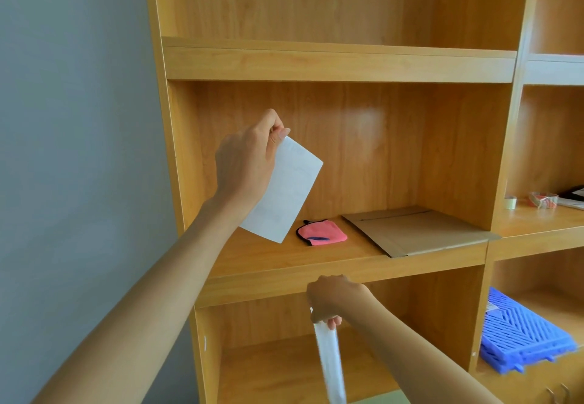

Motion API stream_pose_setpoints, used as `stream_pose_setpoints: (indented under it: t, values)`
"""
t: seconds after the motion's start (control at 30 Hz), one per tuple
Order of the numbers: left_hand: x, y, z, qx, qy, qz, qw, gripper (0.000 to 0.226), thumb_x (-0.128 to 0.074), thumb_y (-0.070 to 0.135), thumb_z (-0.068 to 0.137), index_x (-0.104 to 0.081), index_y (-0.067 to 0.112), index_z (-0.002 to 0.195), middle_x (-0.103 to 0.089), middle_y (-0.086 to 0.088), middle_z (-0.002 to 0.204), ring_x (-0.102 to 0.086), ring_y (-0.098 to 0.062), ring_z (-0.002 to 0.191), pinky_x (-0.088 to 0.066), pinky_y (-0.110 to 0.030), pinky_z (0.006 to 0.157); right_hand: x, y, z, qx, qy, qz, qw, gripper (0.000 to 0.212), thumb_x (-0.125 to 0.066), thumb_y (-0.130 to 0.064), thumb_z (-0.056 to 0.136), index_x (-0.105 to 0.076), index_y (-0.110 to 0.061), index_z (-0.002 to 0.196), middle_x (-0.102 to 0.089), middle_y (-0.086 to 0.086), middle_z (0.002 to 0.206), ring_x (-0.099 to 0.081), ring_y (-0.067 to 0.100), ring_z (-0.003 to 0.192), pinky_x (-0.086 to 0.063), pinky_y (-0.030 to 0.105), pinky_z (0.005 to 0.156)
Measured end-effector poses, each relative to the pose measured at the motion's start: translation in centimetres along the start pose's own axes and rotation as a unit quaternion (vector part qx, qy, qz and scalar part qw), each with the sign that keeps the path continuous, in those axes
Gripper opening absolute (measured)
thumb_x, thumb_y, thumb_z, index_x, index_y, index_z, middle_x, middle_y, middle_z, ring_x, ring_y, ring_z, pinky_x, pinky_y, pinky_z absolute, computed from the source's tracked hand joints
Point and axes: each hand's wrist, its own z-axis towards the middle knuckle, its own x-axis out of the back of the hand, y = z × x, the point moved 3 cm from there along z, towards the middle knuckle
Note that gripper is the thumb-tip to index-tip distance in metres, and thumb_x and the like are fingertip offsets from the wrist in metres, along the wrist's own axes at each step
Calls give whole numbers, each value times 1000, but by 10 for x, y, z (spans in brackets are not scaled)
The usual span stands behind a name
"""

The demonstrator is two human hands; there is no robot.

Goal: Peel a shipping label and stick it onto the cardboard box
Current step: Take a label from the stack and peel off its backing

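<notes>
My left hand is raised in front of the middle shelf and pinches the top corner of a white rectangular shipping label, which hangs down tilted. Lower, in front of the shelf edge, my right hand grips a narrow white backing sheet that dangles straight down. The two sheets are apart. A flat brown cardboard box lies on the middle shelf to the right of both hands, its front corner jutting slightly over the shelf edge.
A pink cloth lies on the wooden shelf between label and box. In the right-hand shelf bay sit tape rolls and, lower, a blue plastic crate piece. A grey wall is at the left.
</notes>
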Motion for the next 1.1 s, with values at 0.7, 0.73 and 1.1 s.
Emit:
stream_pose_setpoints:
  t: [0.7,0.73,1.1]
  values:
    - [-72,22,-74,-106,-83,89,987,24,-60,20,95,-49,17,74,-45,10,56,-34,-16,58,-33,-31,59,-19,36,-20,-168,289,50,941,18,-47,-11,94,-46,-13,76,-36,-3,59,-30,12,47,-25,25,48]
    - [-79,26,-82,-109,-90,88,986,24,-62,19,94,-49,17,73,-47,10,55,-33,-16,58,-33,-31,58,-23,43,-22,-163,300,68,938,10,-48,-14,96,-51,-13,86,-41,-3,60,-36,13,48,-30,26,49]
    - [-149,70,-171,-120,-216,30,969,18,-64,25,93,-56,19,79,-64,6,64,-56,-19,63,-30,-30,62,-94,103,-37,-141,358,148,911,26,-34,-33,103,-53,-18,113,-68,1,80,-64,21,60,-57,32,57]
